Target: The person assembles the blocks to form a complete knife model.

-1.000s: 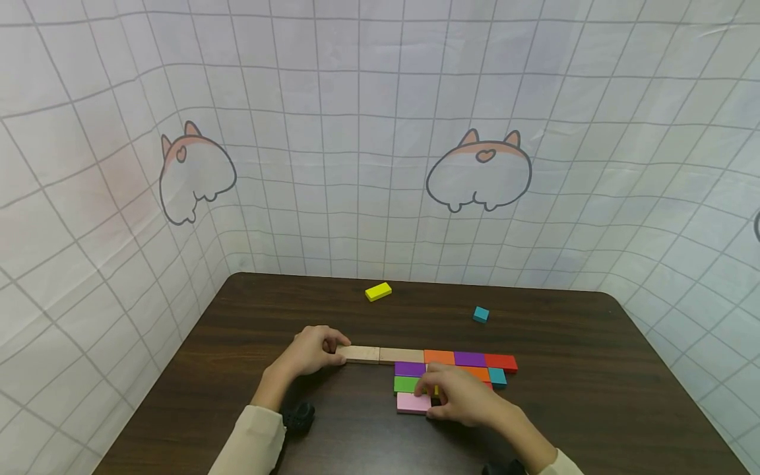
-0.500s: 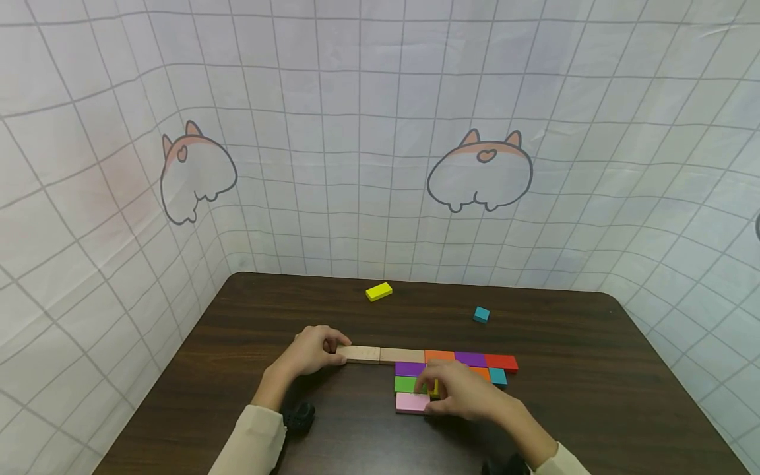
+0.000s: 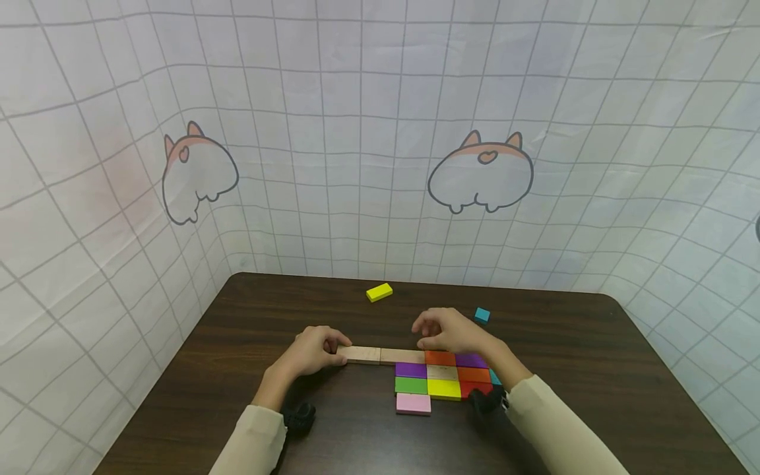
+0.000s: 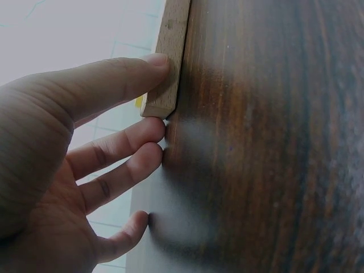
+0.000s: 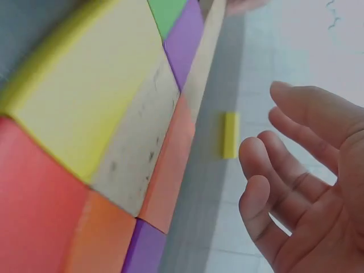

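My left hand [image 3: 313, 351] holds the left end of a plain wooden block [image 3: 362, 355]. In the left wrist view the thumb lies on this block's side, and the index finger is hidden. A second wooden block [image 3: 402, 357] continues the row to the right, up to an orange block [image 3: 440, 358]. My right hand [image 3: 448, 329] hovers just beyond the row with loosely bent fingers and nothing between them. Below the row lie a purple block [image 3: 411, 370], a green block [image 3: 411, 385], a pink block [image 3: 413, 404] and a yellow block [image 3: 444, 389], set close together.
A loose yellow block [image 3: 379, 292] lies near the table's back edge. A small blue block [image 3: 482, 315] sits just right of my right hand. My right forearm covers part of the pattern's right side. A white grid-patterned curtain [image 3: 356, 165] stands behind the dark table [image 3: 267, 297].
My right hand has left the pink block and moved away from me, over the pattern to beyond the row. The yellow and red blocks are uncovered. My left hand stays put.
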Motion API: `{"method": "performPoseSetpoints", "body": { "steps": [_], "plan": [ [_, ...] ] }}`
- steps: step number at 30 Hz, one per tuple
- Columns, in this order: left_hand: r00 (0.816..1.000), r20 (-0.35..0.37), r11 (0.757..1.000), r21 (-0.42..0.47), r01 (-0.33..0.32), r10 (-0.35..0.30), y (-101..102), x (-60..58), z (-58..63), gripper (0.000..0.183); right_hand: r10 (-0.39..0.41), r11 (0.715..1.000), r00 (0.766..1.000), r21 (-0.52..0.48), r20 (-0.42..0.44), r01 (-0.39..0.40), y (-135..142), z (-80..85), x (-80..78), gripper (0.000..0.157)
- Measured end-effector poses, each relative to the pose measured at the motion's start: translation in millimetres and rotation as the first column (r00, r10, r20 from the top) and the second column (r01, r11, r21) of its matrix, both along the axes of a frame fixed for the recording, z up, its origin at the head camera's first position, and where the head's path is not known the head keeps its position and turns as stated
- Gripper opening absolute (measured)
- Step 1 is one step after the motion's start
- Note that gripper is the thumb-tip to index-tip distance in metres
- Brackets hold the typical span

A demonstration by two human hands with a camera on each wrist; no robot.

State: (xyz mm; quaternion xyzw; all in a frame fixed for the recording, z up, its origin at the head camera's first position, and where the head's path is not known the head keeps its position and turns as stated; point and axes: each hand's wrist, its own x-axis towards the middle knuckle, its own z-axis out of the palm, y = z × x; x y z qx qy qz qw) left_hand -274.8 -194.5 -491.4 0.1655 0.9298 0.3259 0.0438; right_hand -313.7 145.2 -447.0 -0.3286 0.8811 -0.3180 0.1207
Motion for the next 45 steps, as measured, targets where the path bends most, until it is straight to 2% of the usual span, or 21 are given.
{"method": "performPoseSetpoints", "body": {
  "steps": [4,7,12,17,25,32,37,45],
  "plan": [
    [1.000,-0.001,1.000,-0.006,-0.006,0.006,-0.5,-0.1,0.5,0.023,-0.047,0.999,0.998,0.022,0.033,0.046,-10.9,-7.5,-27.0,0.030],
    [1.000,-0.004,1.000,-0.013,-0.009,0.009,-1.3,-0.3,0.6,0.023,-0.110,0.993,0.992,0.052,0.060,0.107,-20.7,-14.2,-43.5,0.036],
    [1.000,-0.006,1.000,-0.021,-0.006,0.006,-1.2,-0.5,2.1,0.022,-0.182,0.981,0.977,0.091,0.113,0.172,-34.8,-21.6,-64.6,0.047],
    [1.000,-0.008,1.000,-0.016,-0.003,0.003,0.3,-0.3,3.3,0.022,-0.193,0.980,0.971,0.086,0.139,0.182,-45.5,-24.1,-79.7,0.058],
    [1.000,-0.010,1.000,-0.009,-0.001,0.001,0.8,-0.4,2.9,0.022,-0.213,0.972,0.975,0.117,0.059,0.205,-62.3,-25.7,-93.4,0.071],
    [1.000,0.003,1.000,-0.007,0.000,0.000,-0.6,0.1,1.8,0.023,-0.233,0.962,0.972,0.154,0.036,0.225,-76.0,-26.9,-97.3,0.070],
    [1.000,0.000,1.000,-0.005,-0.001,0.001,-1.2,0.0,1.0,0.023,-0.205,0.955,0.979,0.222,0.003,0.199,-82.9,-27.1,-98.5,0.069],
    [1.000,0.000,1.000,-0.013,-0.005,0.005,-0.5,-1.8,0.1,0.022,-0.144,0.950,0.989,0.277,-0.032,0.147,-90.5,-27.4,-104.7,0.066]
  ]
}}
